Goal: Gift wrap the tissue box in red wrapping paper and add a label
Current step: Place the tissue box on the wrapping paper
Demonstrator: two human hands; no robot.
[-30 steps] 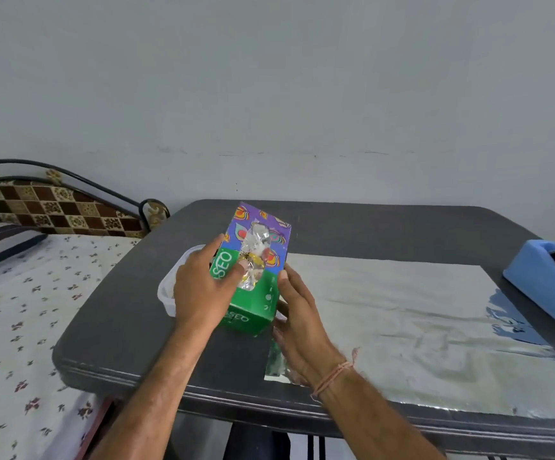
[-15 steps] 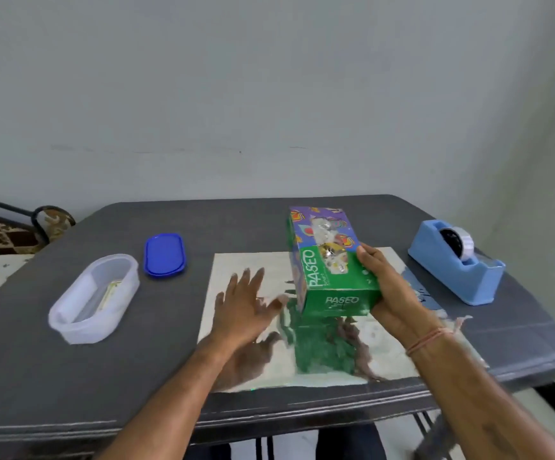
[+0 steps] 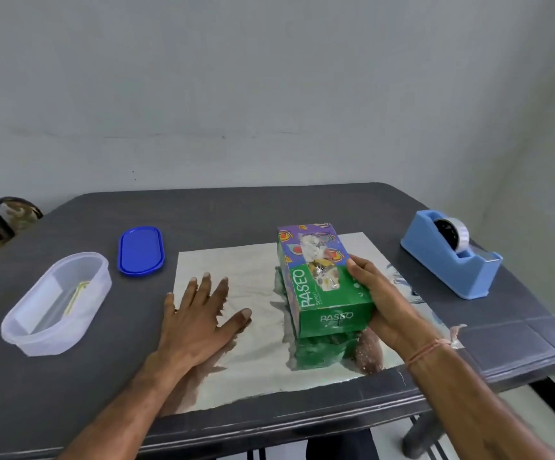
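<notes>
1. Grip: right hand (image 3: 382,303) clasps the tissue box (image 3: 322,280) from its right side, thumb curled onto the green top and fingers passing underneath.
2. Box points lengthwise away from the person, opening upward, over the right half of the wrapping paper (image 3: 252,360). The sheet's silver face is up and mirrors the box.
3. Left hand (image 3: 199,320), left of the grip: palm down, fingers straight and spread, pressing flat on the sheet, holding nothing.
4. Far left of the grip: clear tub (image 3: 53,303), uncovered, on the table (image 3: 70,393). Inside are a white slip and something thin and yellowish, too blurred to identify.
5. Blue lid (image 3: 141,250) lies flat just beyond the tub, left of the sheet.
6. Right of the grip: blue tape dispenser (image 3: 452,260), roll loaded.
</notes>
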